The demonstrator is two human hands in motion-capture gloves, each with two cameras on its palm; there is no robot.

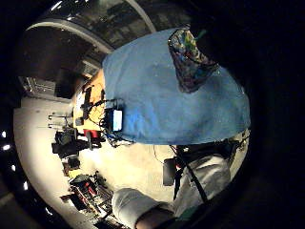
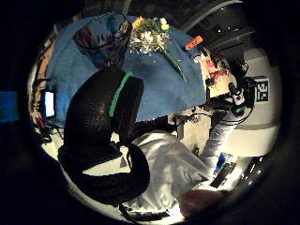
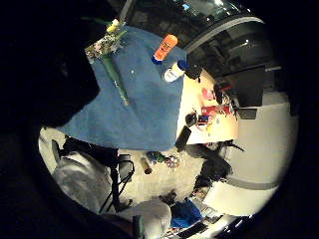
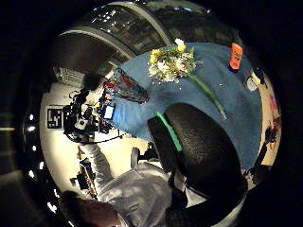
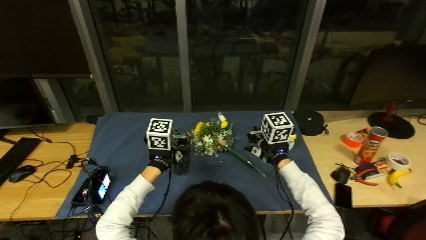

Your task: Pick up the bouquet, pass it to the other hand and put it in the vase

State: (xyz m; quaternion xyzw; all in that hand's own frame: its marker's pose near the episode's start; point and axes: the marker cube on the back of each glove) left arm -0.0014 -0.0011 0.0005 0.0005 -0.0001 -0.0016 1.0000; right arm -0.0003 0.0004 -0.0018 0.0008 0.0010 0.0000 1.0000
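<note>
The bouquet [image 5: 212, 137] of yellow and white flowers lies on the blue cloth [image 5: 126, 145], its green stem [image 5: 247, 164] pointing toward my right hand [image 5: 269, 150]. A dark glass vase [image 5: 180, 152] stands upright just left of the flowers. My left hand [image 5: 160, 161] hovers beside the vase, on its left, and holds nothing. The right hand is near the stem's end, fingers relaxed and empty. The palm views show the vase [image 1: 190, 59] [image 2: 103, 37] [image 4: 128, 87] and the bouquet [image 2: 150, 35] [image 3: 107, 45] [image 4: 173, 64] lying apart from both palms.
A phone [image 5: 101, 184] lies at the cloth's left edge with cables. An orange container [image 3: 165, 47] and a white bottle [image 3: 174, 71] stand on the cloth beyond the right hand. A black pouch [image 5: 309, 121], a red can [image 5: 373, 145], tape and a banana sit on the right.
</note>
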